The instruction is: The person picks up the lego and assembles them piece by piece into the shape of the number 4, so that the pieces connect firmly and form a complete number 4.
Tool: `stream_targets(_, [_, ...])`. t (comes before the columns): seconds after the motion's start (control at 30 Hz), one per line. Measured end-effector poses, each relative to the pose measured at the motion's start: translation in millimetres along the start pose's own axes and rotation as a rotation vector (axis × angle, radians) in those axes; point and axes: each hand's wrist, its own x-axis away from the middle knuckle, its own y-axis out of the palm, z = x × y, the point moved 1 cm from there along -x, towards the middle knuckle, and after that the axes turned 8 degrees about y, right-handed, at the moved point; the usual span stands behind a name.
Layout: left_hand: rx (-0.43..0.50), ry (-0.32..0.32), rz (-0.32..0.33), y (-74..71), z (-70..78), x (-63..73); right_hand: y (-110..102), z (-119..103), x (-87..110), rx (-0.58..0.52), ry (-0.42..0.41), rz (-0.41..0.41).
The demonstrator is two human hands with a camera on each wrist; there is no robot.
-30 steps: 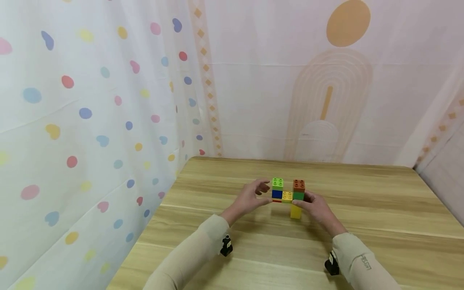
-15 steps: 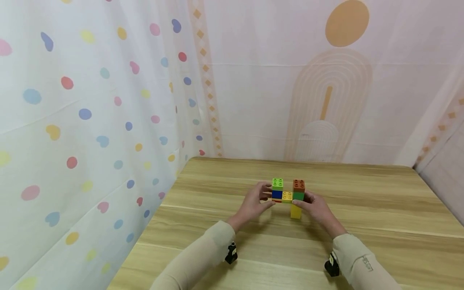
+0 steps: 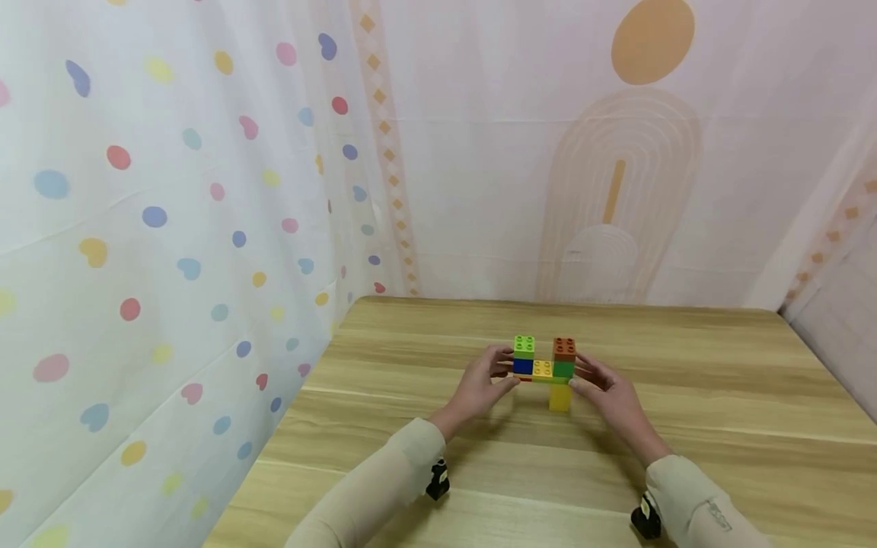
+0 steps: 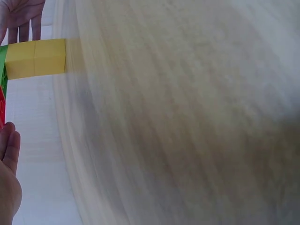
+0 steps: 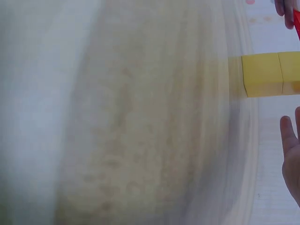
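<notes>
Toy-brick structure (image 3: 546, 371) stood near the middle of a light wooden table (image 3: 719, 426), propped on a single yellow column (image 3: 559, 397) whose base met the tabletop. Above the column a row of bricks ran sideways: a green brick (image 3: 564, 370) beneath an orange-brown one (image 3: 565, 349) on the right, a low yellow brick (image 3: 543, 369) in the centre, and a blue brick (image 3: 523, 367) under a lime-green one (image 3: 524, 346) on the left, that end overhanging the table.

The person's left hand (image 3: 483, 382) pinched the overhanging end, thumb below and fingers at the blue and lime-green bricks. The right hand (image 3: 607, 390) lay just beside the green and orange-brown bricks with fingers loosely spread; whether the fingertips touched the bricks could not be made out. Both arms wore beige sleeves (image 3: 384, 487).

From the left wrist view the column (image 4: 35, 58) appeared sideways against the blurred tabletop, with relaxed fingers of the other hand (image 4: 21, 16) beyond it. The right wrist view showed the same column (image 5: 272, 74).

A dotted curtain (image 3: 137, 228) hung to the left of the table.
</notes>
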Motion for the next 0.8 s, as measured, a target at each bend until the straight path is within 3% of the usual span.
stream_targets(0.2, [0.017,-0.031,0.023,-1.0,0.9,0.1,4.8,-2.7,1.5,-0.055,-0.032,0.030])
stream_targets(0.43, [0.067,-0.055,0.037,-4.2,3.6,-1.0,4.1,-8.4,-1.3,-0.011,-0.018,0.034])
stream_targets(0.8, [0.136,-0.136,0.003,-14.9,4.2,-5.2,-2.7,-18.9,-7.8,-0.076,-0.051,-0.154])
